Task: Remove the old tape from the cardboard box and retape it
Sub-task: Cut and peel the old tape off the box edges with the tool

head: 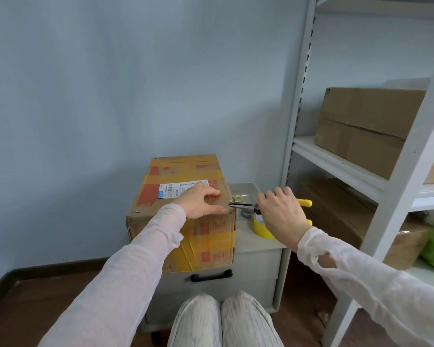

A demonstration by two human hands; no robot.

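Cardboard box point(186, 196) sits mid-frame on the grey counter point(258, 246). Left hand point(202, 200) presses flat on its top, grip spread wide, holding nothing. Right hand point(282, 211) clamps yellow-handled pliers point(246, 206), tips at the box's right corner, roll of yellow tape point(259, 227) just below.

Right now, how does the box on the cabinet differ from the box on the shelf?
The taped box on the cabinet is covered in yellow tape, red print and a white label; the shelf box is plain brown. The left hand presses the taped box while pliers meet its corner; nothing touches the shelf box. Both are closed cardboard.
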